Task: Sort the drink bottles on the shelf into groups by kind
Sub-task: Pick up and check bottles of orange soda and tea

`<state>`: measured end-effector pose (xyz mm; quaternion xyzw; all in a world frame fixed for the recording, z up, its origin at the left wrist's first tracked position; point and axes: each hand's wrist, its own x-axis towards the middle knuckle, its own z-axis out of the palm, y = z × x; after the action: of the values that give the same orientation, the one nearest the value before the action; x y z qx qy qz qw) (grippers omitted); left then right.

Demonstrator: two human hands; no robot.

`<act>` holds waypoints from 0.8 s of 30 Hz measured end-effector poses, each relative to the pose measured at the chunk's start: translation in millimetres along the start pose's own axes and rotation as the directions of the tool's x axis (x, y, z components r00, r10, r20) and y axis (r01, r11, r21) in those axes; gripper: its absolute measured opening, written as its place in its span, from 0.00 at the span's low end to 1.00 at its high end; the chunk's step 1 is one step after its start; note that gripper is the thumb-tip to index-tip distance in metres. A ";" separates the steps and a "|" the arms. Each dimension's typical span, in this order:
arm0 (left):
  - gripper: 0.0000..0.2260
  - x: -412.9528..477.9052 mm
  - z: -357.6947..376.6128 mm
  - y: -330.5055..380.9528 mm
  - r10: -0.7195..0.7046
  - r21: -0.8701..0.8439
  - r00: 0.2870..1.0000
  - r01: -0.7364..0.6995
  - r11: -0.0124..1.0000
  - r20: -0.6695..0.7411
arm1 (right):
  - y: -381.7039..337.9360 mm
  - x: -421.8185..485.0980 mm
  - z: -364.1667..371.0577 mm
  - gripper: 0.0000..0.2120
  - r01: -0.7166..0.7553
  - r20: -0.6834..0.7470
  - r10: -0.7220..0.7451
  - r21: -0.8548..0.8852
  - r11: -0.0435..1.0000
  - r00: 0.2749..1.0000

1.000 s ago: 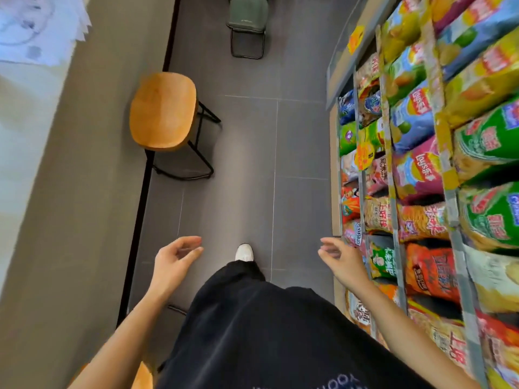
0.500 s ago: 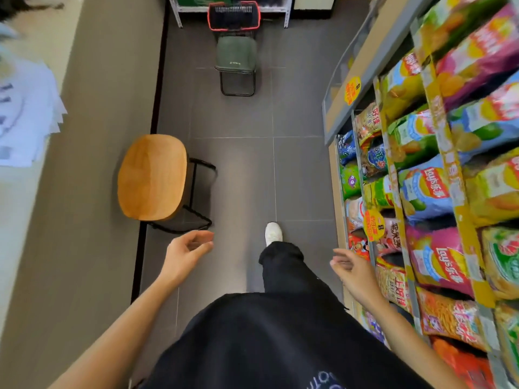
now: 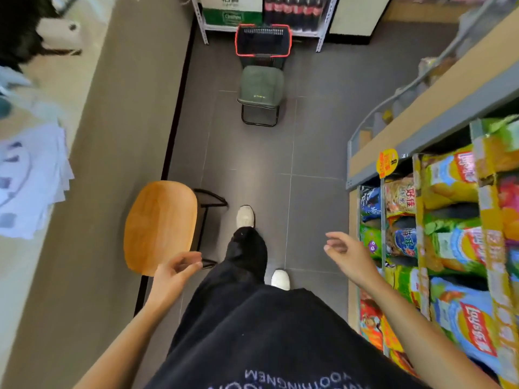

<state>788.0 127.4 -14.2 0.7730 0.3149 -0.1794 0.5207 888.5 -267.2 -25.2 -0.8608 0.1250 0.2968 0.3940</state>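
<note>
A person in black stands in a shop aisle, one white shoe (image 3: 245, 216) ahead of the other. At 9 o'clock, loose papers (image 3: 31, 178) lie on a counter (image 3: 84, 113). A wooden stool (image 3: 161, 226) sits at 8 o'clock, beside the left hand (image 3: 171, 272), which is empty, fingers loosely curled. At 12 o'clock, dark drink bottles (image 3: 292, 9) stand on a white rack (image 3: 323, 32), behind a red-rimmed basket (image 3: 262, 53) and a green chair (image 3: 261, 88). The right hand (image 3: 346, 252), at 4 o'clock, holds nothing, fingers relaxed, near the snack shelf (image 3: 449, 248).
</note>
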 end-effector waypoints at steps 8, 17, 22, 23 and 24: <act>0.06 158.4 -38.6 94.4 -0.002 -0.062 1.000 0.000 0.998 -0.031 | -110.4 126.7 -21.0 0.15 -0.037 -0.021 0.036 -0.061 0.997 0.999; 0.10 316.2 -58.1 243.1 0.101 0.064 0.993 -0.104 0.992 0.055 | -200.7 237.4 -69.4 0.15 -0.152 -0.077 0.158 0.086 0.985 0.984; 0.08 408.2 -50.7 327.8 0.111 0.082 0.992 -0.115 0.990 0.052 | -238.2 327.2 -105.1 0.15 -0.144 -0.098 0.161 0.159 0.977 0.982; 0.07 423.5 -50.1 344.2 0.112 0.090 0.993 -0.116 0.989 0.045 | -247.5 347.3 -115.0 0.15 -0.137 -0.095 0.154 0.170 0.976 0.983; 0.07 438.0 -50.4 359.7 0.112 0.100 0.993 -0.115 0.988 0.034 | -257.5 368.5 -126.3 0.15 -0.130 -0.089 0.147 0.174 0.976 0.985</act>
<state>1350.7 211.7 -10.7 0.8124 0.2535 -0.1764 0.4946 1348.2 -185.8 -29.4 -0.8278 0.2291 0.2681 0.4363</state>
